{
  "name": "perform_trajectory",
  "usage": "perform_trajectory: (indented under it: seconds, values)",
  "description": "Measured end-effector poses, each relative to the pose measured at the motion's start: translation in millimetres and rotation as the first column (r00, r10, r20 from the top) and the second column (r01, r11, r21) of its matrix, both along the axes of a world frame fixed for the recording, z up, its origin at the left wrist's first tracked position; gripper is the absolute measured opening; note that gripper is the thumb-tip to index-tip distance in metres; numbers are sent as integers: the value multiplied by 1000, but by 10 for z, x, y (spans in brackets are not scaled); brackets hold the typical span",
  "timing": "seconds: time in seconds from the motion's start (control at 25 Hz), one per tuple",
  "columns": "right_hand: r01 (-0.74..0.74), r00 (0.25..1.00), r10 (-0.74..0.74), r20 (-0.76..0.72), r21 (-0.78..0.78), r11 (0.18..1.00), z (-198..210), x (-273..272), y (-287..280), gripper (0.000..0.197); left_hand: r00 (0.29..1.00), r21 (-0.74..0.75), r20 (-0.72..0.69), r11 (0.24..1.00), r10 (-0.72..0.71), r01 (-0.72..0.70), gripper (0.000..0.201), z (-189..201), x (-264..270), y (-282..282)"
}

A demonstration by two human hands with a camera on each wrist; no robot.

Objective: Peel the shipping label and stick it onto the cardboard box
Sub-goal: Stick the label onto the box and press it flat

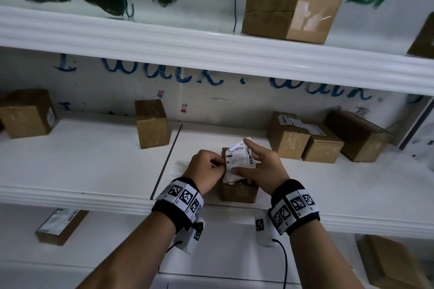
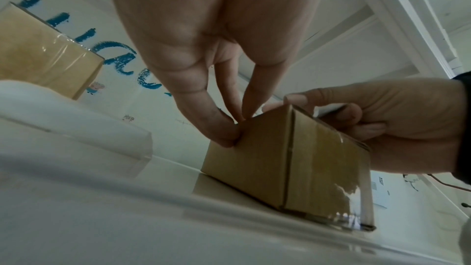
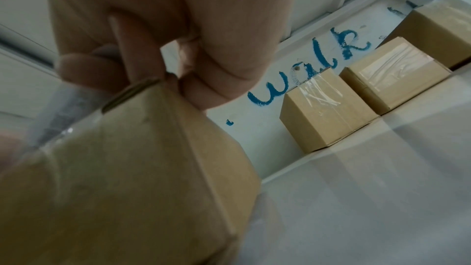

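A small cardboard box stands near the front edge of the middle shelf. The white shipping label, printed with barcodes, lies partly on the box top, and its far end curls upward. My left hand pinches the label's left edge at the box's top corner. My right hand lays its thumb across the label's near part, with the index finger behind the raised far end. The left wrist view shows the left hand pinching at the corner of the box while the right hand is on its far side. In the right wrist view, the right hand sits at the top edge of the box.
A white backing sheet lies on the shelf left of the box. Other cardboard boxes stand behind: one at the back left, one at the far left, a group at the right. More boxes sit on the upper shelf and the lower one.
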State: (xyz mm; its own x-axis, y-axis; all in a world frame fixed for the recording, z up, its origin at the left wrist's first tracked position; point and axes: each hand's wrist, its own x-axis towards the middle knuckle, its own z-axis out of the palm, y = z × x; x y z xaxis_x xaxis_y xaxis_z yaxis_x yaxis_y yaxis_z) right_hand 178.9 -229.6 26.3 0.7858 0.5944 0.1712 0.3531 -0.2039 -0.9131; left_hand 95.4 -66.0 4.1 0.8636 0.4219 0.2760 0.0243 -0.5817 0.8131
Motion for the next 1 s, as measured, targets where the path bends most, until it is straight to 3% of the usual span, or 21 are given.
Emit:
perform_trajectory:
  seconds: [0.28, 0.52, 0.76, 1.0]
  values:
    - [31, 990, -3, -140, 198, 980, -69, -11, -15, 89, 1000, 23, 20, 1000, 4, -5, 18, -1, -30, -3]
    - [103, 969, -47, -244, 224, 969, -99, 82, 2, 87, 1000, 30, 3, 999, 22, -22, 16, 47, -32, -17]
    - [34, 991, -34, -130, 1, 999, -18, 105, 41, 89, 1000, 68, -18, 998, -2, 3, 19, 76, -52, 3]
    - [48, 982, -52, -179, -26, 999, 13, 80, 5, 89, 1000, 142, -5, 990, 2, -1, 17, 126, -10, 11]
